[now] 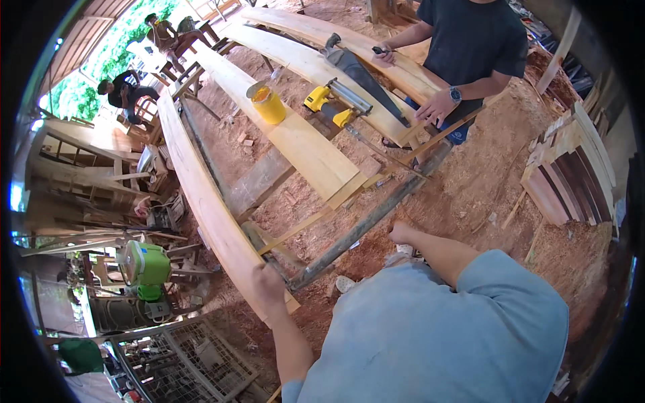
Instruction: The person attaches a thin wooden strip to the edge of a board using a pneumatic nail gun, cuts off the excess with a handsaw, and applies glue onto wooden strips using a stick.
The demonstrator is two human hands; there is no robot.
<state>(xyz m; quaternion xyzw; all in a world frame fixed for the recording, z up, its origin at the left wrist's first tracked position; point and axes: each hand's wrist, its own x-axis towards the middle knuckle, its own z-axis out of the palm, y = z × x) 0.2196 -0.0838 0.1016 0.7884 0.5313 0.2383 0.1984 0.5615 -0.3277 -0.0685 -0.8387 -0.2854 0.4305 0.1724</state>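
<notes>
My left hand (267,285) is closed, over the near end of a long pale wooden plank (201,181) on the left. Its fingers are curled, and whether they grip the plank's edge cannot be made out. My right hand (402,233) is also closed, held in front of my body above the dirt floor; anything inside it is hidden. Between and beyond my hands runs a grey rail (366,225). A middle plank (322,158) lies past it, with a yellow can (269,107) standing on top.
A co-worker in a dark shirt (474,40) stands beyond the right-hand planks. A handsaw (366,75) and a yellow tool with a silver cylinder (332,101) lie there. Curved boards (571,171) are stacked at right; a green container (146,262) and wire mesh (191,359) are at left.
</notes>
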